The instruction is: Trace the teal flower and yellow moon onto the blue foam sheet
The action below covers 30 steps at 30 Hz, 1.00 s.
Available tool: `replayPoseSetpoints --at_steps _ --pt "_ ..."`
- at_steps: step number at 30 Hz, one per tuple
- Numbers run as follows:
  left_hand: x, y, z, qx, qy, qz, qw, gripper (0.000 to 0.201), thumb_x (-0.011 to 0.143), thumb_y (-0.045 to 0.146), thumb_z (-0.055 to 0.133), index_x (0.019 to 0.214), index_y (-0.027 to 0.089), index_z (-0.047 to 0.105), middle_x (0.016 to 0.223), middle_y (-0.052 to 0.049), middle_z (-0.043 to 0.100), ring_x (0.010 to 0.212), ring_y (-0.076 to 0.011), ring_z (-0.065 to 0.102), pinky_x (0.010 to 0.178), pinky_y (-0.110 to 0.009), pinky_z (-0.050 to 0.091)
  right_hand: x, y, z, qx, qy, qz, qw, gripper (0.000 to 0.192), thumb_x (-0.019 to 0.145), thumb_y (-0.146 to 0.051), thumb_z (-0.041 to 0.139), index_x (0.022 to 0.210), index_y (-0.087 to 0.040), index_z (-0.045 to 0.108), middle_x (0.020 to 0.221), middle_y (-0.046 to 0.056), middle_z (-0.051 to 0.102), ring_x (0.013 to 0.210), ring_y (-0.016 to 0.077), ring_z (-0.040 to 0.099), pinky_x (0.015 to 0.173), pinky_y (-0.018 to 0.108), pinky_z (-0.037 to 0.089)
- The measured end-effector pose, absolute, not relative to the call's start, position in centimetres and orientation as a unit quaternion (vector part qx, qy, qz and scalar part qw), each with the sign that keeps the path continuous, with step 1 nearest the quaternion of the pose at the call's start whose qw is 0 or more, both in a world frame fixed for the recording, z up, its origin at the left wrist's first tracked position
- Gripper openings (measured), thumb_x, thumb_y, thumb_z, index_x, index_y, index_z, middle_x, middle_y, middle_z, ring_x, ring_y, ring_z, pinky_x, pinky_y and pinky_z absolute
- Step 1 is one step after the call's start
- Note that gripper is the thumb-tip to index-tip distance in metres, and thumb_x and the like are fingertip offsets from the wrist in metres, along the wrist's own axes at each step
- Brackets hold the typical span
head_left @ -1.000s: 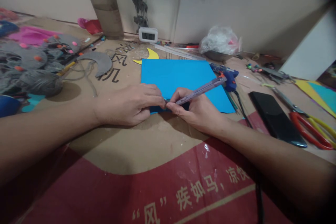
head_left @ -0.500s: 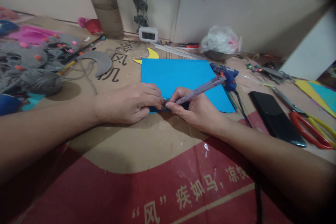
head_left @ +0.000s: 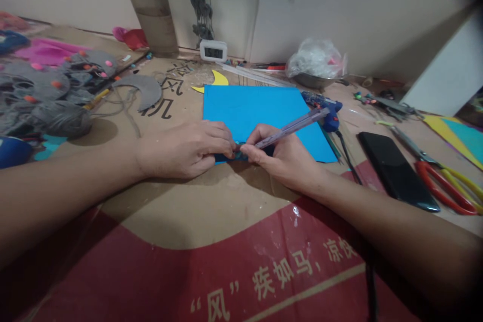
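Observation:
A bright blue sheet of paper [head_left: 249, 108] lies flat on the cardboard. My right hand [head_left: 290, 158] grips a pale purple pen [head_left: 290, 128], its tip down near the sheet's front edge and its back end slanting up to the right. My left hand [head_left: 188, 148] rests on the left front part of the sheet, with its fingers bent together and its fingertips close to the pen tip. Between the two hands a small teal piece [head_left: 240, 153] shows in part. My fingers hide most of it, so its kind and exact hold are unclear.
A blue glue gun [head_left: 331, 114], a black phone [head_left: 396, 171] and scissors [head_left: 445, 186] lie to the right. Behind the sheet are a yellow crescent [head_left: 219, 79] and a white clock [head_left: 213, 51]. Grey felt pieces [head_left: 41, 80] and a grey crescent [head_left: 141, 89] sit left.
My right hand and the pen have shifted very slightly to the right. A little more of the teal piece shows between my hands. My left hand stays nearly still.

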<state>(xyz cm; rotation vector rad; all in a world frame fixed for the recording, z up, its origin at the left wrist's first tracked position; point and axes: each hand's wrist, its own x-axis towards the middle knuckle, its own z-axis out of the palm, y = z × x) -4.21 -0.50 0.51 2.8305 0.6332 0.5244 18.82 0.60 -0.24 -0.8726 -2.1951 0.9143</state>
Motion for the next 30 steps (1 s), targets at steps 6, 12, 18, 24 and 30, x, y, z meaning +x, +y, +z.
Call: replayPoseSetpoints --at_steps 6,12,18,24,30 --pt "-4.2 -0.8 0.5 0.952 0.247 0.16 0.08 0.041 0.08 0.005 0.044 0.114 0.017 0.064 0.108 -0.011 0.067 0.102 -0.0233 0.06 0.089 -0.036 0.049 19.0 1.0 -0.3 -0.41 -0.733 0.345 0.418 0.029 0.089 -0.046 0.061 0.076 -0.021 0.053 0.067 -0.001 0.061 0.064 0.0139 0.056 0.061 0.028 0.042" --pt "-4.1 -1.1 0.5 0.956 0.235 0.159 0.072 0.042 0.083 0.005 0.045 0.117 0.018 0.064 0.118 -0.009 0.068 0.113 -0.0241 0.058 0.098 -0.04 0.045 19.2 1.3 -0.8 -0.426 -0.766 0.316 0.364 0.029 0.091 -0.046 0.059 0.079 -0.021 0.054 0.069 0.0 0.061 0.065 0.0146 0.055 0.06 0.029 0.038" --pt "-3.9 -1.6 0.5 0.954 0.256 0.147 0.051 0.041 0.083 0.005 0.044 0.116 0.018 0.065 0.118 -0.007 0.069 0.113 -0.0239 0.058 0.098 -0.041 0.042 19.2 1.1 -0.5 -0.421 -0.793 0.301 0.32 0.024 0.091 -0.038 0.057 0.076 -0.02 0.054 0.068 -0.001 0.056 0.065 0.0141 0.05 0.06 0.029 0.035" --pt "-3.8 -1.6 0.5 0.956 0.253 0.142 0.033 0.04 0.086 0.007 0.043 0.119 0.017 0.063 0.121 -0.006 0.068 0.113 -0.0237 0.056 0.097 -0.041 0.041 19.3 1.2 -0.7 -0.416 -0.804 0.284 0.316 0.024 0.092 -0.038 0.055 0.076 -0.02 0.052 0.067 -0.001 0.054 0.064 0.0138 0.047 0.059 0.029 0.033" --pt "-4.0 -1.6 0.3 0.957 0.25 0.142 0.025 0.038 0.088 0.008 0.044 0.119 0.018 0.063 0.118 -0.007 0.069 0.114 -0.0236 0.057 0.1 -0.043 0.038 19.3 1.2 -0.6 -0.409 -0.812 0.287 0.302 0.026 0.092 -0.04 0.055 0.075 -0.02 0.053 0.068 -0.001 0.055 0.065 0.0139 0.048 0.06 0.03 0.034"
